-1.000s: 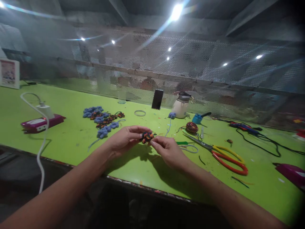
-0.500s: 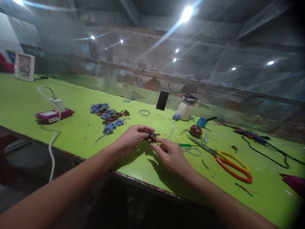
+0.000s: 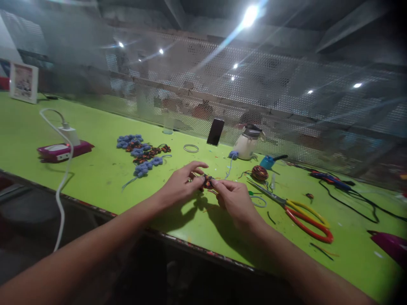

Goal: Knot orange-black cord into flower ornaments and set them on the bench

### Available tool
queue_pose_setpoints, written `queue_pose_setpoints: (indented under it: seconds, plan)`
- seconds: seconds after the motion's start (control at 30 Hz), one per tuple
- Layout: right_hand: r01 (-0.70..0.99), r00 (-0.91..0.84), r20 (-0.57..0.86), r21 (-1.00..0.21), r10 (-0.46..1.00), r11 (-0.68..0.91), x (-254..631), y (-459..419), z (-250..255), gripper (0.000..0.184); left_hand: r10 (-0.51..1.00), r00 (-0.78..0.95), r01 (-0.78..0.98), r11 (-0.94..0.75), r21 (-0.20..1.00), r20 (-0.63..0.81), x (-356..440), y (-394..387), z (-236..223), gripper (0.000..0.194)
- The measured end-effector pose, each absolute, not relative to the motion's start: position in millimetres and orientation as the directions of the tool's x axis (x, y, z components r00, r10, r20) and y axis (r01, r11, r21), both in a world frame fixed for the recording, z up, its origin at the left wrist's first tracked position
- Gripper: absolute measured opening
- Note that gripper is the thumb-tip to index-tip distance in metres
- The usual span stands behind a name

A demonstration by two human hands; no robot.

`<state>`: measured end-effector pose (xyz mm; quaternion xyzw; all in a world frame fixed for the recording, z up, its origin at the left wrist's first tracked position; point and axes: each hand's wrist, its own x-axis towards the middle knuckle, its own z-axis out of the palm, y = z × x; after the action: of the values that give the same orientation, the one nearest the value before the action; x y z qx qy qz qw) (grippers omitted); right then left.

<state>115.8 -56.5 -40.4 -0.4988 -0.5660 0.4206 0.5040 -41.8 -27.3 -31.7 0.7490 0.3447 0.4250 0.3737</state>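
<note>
A small dark crocheted yarn flower [image 3: 208,182] with orange and red flecks is held between both hands above the near part of the table. My left hand [image 3: 186,182] pinches its left side, the forefinger raised. My right hand [image 3: 235,199] grips its right side with thumb and fingertips. Beside the right hand lie a grey ring [image 3: 259,202] and a green-handled tool [image 3: 251,193], partly hidden by that hand. Left of my hands rest several crocheted flowers, blue ones [image 3: 141,169] and dark orange-flecked ones [image 3: 165,148].
Scissors [image 3: 307,216] with red and yellow handles lie at right, near a multicoloured yarn ball [image 3: 260,173]. Behind stand a pitcher [image 3: 248,144], a phone [image 3: 215,131] and another ring [image 3: 191,148]. A purple power strip [image 3: 65,151] with a white cable sits at left.
Both hands have shifted slightly right with the yarn flower, and it is turned differently between the fingers. My left thumb now presses its near side. The whole view has moved a little.
</note>
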Motion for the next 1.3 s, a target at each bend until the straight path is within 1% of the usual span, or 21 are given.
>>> queue_pose_setpoints:
  seconds: [0.03, 0.1, 0.13, 0.2, 0.27, 0.33, 0.43, 0.47, 0.57, 0.63, 0.7, 0.77, 0.83, 0.9, 0.97, 1.03, 1.1, 1.2, 1.3]
  plan:
    - [0.127, 0.001, 0.144, -0.982, 0.99, 0.143, 116.2, -56.7, -40.3, 0.031, 0.791, 0.408, 0.272, -0.583, 0.766, 0.457, -42.3, -29.7, -31.3, 0.039]
    - [0.102, -0.008, 0.132, -0.986, 0.991, 0.132, 116.7, -57.2, -39.9, 0.032, 0.685, 0.466, 0.345, -0.724, 0.598, 0.56, -42.1, -33.5, -32.0, 0.048]
    - [0.087, -0.011, 0.125, -0.988, 0.992, 0.126, 116.8, -57.5, -39.3, 0.032, 0.645, 0.492, 0.354, -0.762, 0.543, 0.585, -41.6, -34.5, -32.9, 0.048]
    - [0.05, -0.015, 0.101, -0.994, 0.995, 0.102, 117.1, -58.1, -37.7, 0.032, 0.616, 0.506, 0.358, -0.787, 0.503, 0.604, -40.4, -34.7, -35.4, 0.042]
    - [0.013, -0.025, 0.058, -0.998, 0.998, 0.059, 117.4, -58.4, -35.4, 0.031, 0.641, 0.498, 0.354, -0.765, 0.538, 0.584, -39.6, -33.1, -37.4, 0.034]
    - [-0.02, -0.049, 0.021, -1.0, 0.999, 0.02, 118.1, -58.4, -33.0, 0.03, 0.693, 0.508, 0.314, -0.702, 0.639, 0.511, -39.6, -31.1, -38.2, 0.03]
    - [-0.051, -0.072, 0.008, -0.999, 0.997, 0.004, 119.6, -58.1, -30.2, 0.029, 0.757, 0.536, 0.171, -0.532, 0.829, 0.374, -39.9, -29.0, -36.4, 0.03]
    - [-0.055, -0.071, 0.009, -0.998, 0.997, 0.005, 120.1, -58.0, -29.6, 0.03, 0.766, 0.544, 0.111, -0.471, 0.875, 0.343, -40.1, -28.6, -35.3, 0.029]
    - [-0.018, -0.085, 0.022, -1.0, 0.996, 0.02, 122.6, -57.8, -27.9, 0.034, 0.791, 0.542, 0.003, -0.339, 0.941, 0.284, -41.8, -27.7, -31.7, 0.021]
    - [0.072, -0.109, 0.072, -0.994, 0.991, 0.08, 125.5, -58.2, -25.7, 0.035, 0.8, 0.552, -0.004, -0.279, 0.96, 0.234, -44.4, -27.3, -29.3, 0.017]
    - [0.236, -0.126, 0.169, -0.952, 0.977, 0.195, 129.6, -59.5, -21.5, 0.033, 0.791, 0.584, 0.014, -0.232, 0.973, 0.18, -47.9, -27.2, -27.0, 0.018]
    - [0.432, -0.144, 0.275, -0.846, 0.95, 0.311, 134.5, -61.7, -15.7, 0.027, 0.779, 0.612, 0.046, -0.208, 0.977, 0.138, -51.3, -27.7, -25.0, 0.019]
    - [0.579, -0.178, 0.337, -0.723, 0.924, 0.376, 138.8, -64.0, -9.5, 0.027, 0.77, 0.632, 0.095, -0.184, 0.978, 0.083, -53.5, -28.4, -23.8, 0.021]
    - [0.649, -0.217, 0.356, -0.642, 0.909, 0.407, 141.6, -65.7, -4.5, 0.031, 0.748, 0.662, 0.133, -0.167, 0.977, 0.038, -53.8, -28.9, -23.5, 0.024]
    - [0.676, -0.258, 0.335, -0.607, 0.906, 0.417, 142.4, -65.9, -2.1, 0.028, 0.718, 0.696, 0.166, -0.161, 0.973, 0.0, -52.9, -28.8, -24.1, 0.028]
    - [0.67, -0.299, 0.269, -0.624, 0.915, 0.403, 141.9, -64.6, -2.6, 0.029, 0.695, 0.719, 0.192, -0.162, 0.968, -0.026, -51.5, -28.0, -24.8, 0.029]
    - [0.621, -0.337, 0.172, -0.698, 0.926, 0.356, 141.1, -61.9, -6.2, 0.035, 0.671, 0.74, 0.206, -0.167, 0.964, -0.042, -50.9, -27.1, -24.8, 0.027]
    - [0.48, -0.404, 0.035, -0.843, 0.914, 0.245, 140.9, -57.7, -14.9, 0.036, 0.641, 0.765, 0.21, -0.155, 0.965, -0.064, -52.1, -26.5, -23.1, 0.025]
    - [0.298, -0.487, -0.064, -0.95, 0.871, 0.097, 140.9, -56.1, -23.0, 0.031, 0.632, 0.764, 0.229, -0.077, 0.97, -0.13, -53.7, -26.6, -21.1, 0.025]
